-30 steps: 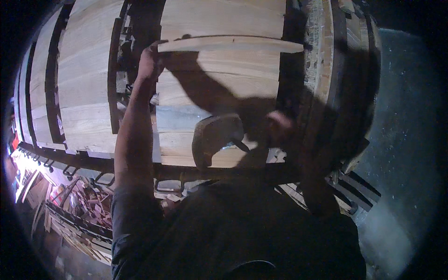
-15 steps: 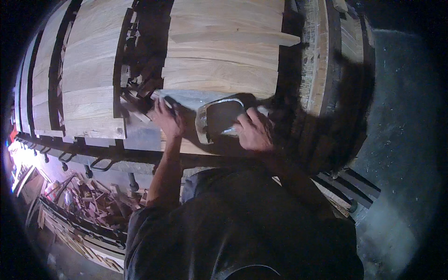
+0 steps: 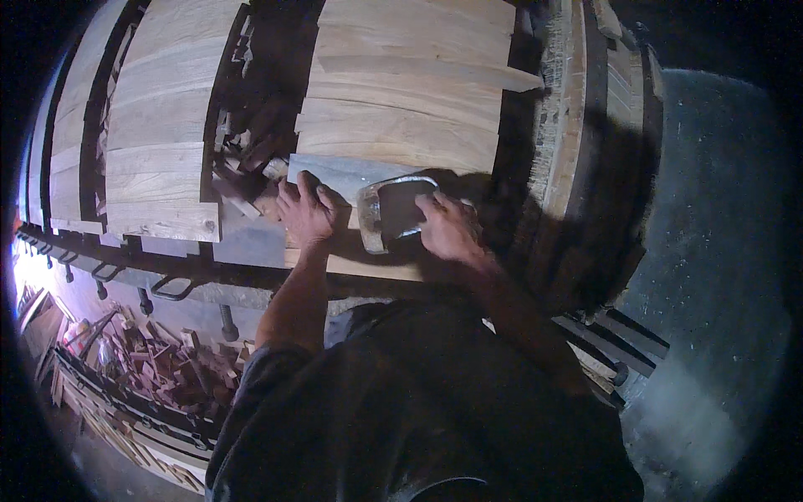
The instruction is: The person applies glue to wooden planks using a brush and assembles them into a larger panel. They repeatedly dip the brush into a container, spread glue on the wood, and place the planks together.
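My right hand (image 3: 452, 227) is closed round the right side of a worn, squarish metal loop (image 3: 372, 219), broad on its left side and thin along the top. I cannot make out its exact kind. The loop is over a grey-topped strip (image 3: 343, 171) and the pale wood in front of it. My left hand (image 3: 308, 213) rests by the strip's left end, fingers apart and slightly bent, holding nothing I can see. Beyond the strip lies a panel of pale boards (image 3: 401, 117) laid edge to edge. Shadow hides part of the right fingers.
More board panels (image 3: 159, 159) lie to the left, with wood scraps (image 3: 251, 155) in the gap between. Metal handles (image 3: 171, 289) line the bench's near edge. Below left is a heap of offcuts (image 3: 180, 360). Stacked planks (image 3: 565, 109) stand at right, beside the concrete floor (image 3: 719, 251).
My left hand has shifted slightly right and its fingers have drawn in from the strip's left end. The right hand and metal loop have hardly moved. The whole view has shifted a little.
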Available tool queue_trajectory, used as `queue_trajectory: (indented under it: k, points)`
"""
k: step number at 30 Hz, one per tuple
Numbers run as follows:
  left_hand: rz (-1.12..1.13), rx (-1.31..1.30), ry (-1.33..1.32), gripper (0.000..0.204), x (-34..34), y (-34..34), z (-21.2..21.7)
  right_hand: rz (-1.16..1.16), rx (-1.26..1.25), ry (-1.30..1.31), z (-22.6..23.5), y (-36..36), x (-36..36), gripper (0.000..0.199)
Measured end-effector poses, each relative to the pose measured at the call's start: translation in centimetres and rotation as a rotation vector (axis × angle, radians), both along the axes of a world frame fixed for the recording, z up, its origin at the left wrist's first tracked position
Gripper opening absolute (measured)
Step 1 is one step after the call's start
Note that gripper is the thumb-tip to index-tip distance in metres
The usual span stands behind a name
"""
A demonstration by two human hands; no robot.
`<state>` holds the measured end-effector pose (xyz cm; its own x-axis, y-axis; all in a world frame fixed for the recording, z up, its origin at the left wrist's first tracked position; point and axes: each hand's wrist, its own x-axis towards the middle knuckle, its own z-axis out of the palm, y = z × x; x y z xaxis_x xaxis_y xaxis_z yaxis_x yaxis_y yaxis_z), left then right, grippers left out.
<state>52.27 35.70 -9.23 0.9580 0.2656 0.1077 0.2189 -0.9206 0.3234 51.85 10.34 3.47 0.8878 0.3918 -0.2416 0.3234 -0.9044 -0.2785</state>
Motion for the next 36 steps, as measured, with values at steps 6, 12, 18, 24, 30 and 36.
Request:
queue_trajectory:
  k: [6, 12, 18, 24, 30, 36]
  points:
    - [0.016, 0.031, -0.006, 0.052, -0.4, 0.0, -0.3, -0.177, 0.267, 0.030, 1.3, -1.8, -2.0, 0.022]
    - [0.032, 0.036, 0.077, 0.054, -0.1, -0.3, 0.7, -0.244, 0.269, 0.127, 3.4, -3.1, -2.7, 0.016]
    - [0.051, -0.033, 0.067, 0.060, 0.4, -0.3, -0.8, -0.525, 0.351, 0.203, 5.9, -4.2, 0.5, 0.016]
    - [-0.048, -0.034, 0.004, 0.057, 5.3, -1.8, 0.7, -0.860, 0.379, 0.487, 5.4, -3.8, 1.3, 0.023]
    - [0.011, -0.039, 0.182, 0.050, 6.0, -2.2, 1.9, -1.022, 0.378, 0.575, 7.4, -4.9, 0.9, 0.029]
    - [0.026, 0.013, 0.068, 0.051, 6.0, -2.4, 1.0, -0.962, 0.481, 0.633, 6.4, -5.6, 0.6, 0.027]
